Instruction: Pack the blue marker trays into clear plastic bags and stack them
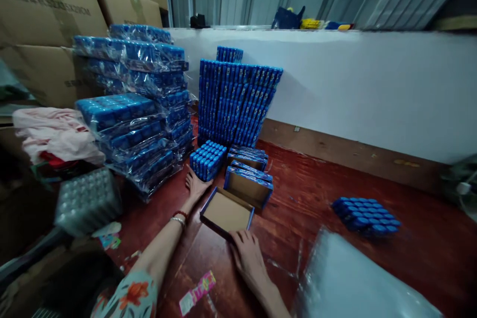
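My left hand point(197, 185) is against the near lower side of a block of small blue-capped containers point(207, 158), its fingers spread around the corner and gripping it. In front of me, a shallow open cardboard tray point(228, 212) with blue edges lies bare inside on the dark red table. The near rim of the tray is in my right hand point(246, 252), fingers curled over the edge and thumb partly hidden. Just behind it stand more open trays point(248, 185), nested and tilted on their sides.
Film-wrapped blue packs point(130, 109) are stacked at left beside cartons point(48, 5). A tall stack of blue containers point(234, 102) stands against the white wall point(354, 79). At right are a loose blue group point(367, 216) and clear plastic bags point(357, 278). A grey pack point(88, 201) sits left.
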Motion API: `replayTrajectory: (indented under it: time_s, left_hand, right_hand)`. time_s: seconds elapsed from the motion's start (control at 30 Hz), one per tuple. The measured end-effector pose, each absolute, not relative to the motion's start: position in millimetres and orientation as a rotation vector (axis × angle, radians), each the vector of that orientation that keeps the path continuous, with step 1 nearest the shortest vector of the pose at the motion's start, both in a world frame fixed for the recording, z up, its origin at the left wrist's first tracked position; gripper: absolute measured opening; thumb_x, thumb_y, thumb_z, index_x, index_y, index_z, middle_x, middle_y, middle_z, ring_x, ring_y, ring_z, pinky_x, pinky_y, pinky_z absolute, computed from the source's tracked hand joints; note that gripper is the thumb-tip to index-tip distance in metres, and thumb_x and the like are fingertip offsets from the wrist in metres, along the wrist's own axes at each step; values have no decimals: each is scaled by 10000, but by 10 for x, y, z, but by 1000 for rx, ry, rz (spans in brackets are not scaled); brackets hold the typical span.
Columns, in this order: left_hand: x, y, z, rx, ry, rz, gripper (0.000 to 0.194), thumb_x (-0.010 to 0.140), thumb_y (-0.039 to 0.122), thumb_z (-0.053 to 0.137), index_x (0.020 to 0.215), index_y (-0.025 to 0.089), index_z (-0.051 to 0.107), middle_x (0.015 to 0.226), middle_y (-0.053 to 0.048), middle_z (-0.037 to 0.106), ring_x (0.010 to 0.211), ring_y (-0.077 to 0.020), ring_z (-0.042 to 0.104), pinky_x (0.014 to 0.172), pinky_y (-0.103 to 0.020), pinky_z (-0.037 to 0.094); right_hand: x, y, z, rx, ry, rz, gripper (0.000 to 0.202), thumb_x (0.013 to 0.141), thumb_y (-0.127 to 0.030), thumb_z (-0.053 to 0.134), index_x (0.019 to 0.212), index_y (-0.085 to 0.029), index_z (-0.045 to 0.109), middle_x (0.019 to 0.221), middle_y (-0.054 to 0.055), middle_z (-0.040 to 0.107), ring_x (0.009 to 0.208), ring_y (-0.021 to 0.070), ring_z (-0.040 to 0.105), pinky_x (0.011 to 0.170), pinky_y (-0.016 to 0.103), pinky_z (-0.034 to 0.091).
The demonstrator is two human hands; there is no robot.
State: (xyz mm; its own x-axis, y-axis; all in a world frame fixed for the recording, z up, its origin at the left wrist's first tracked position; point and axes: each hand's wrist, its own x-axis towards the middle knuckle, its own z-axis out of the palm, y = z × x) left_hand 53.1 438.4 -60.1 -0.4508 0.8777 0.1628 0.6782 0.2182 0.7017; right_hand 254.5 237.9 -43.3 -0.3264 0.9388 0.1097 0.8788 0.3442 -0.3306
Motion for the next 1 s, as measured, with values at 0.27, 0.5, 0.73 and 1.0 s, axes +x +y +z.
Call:
replayTrajectory:
  time_s: [0.27, 0.5, 0.73, 1.0]
  left_hand:
    - [266, 3026, -677, 1331, 2386, 1124, 1372, 560, 656, 705, 1465, 82, -151, 1339, -274, 351, 1282, -460, 350, 1013, -602, 288]
    - [224, 2153, -642, 1164, 2401, 1134, 1329, 557, 648, 725, 1471, 82, -57, 1426, -314, 246, 1354, -488, 228, 1052, -633, 243]
    - [200, 1785, -610, 1115, 2335, 1175, 1356, 569, 651, 724, 1466, 82, -118, 1506, -319, 110, 1418, -433, 76, 1109, -599, 176]
    - [19, 1851, -409, 1482, 2248, 1259, 1502, 480, 610, 802, 1441, 129, -246, 1544, -271, -35, 1432, -405, -1, 1136, -595, 59]
  right_hand:
    - [2558, 1388, -691, -1735, -2376, 249, 474, 818, -29, 382, 1179, -255, 591, 991, 65, 686, 921, 234, 615, 826, 382, 394]
    - [2217, 867, -704, -1756, -2296, 350, 503, 826, -96, 394, 1263, -297, 542, 1038, 74, 703, 891, 228, 663, 819, 353, 457]
    - [1874, 1294, -205, -1904, -2216, 712, 557, 907, -170, 352, 1458, -193, 275, 975, 125, 711, 818, 234, 691, 677, 295, 461]
    - [1620, 2323, 214, -1368, -1639, 883, 414, 899, -497, 400, 1118, -215, 609, 1173, 122, 628, 1135, 250, 542, 1019, 417, 336]
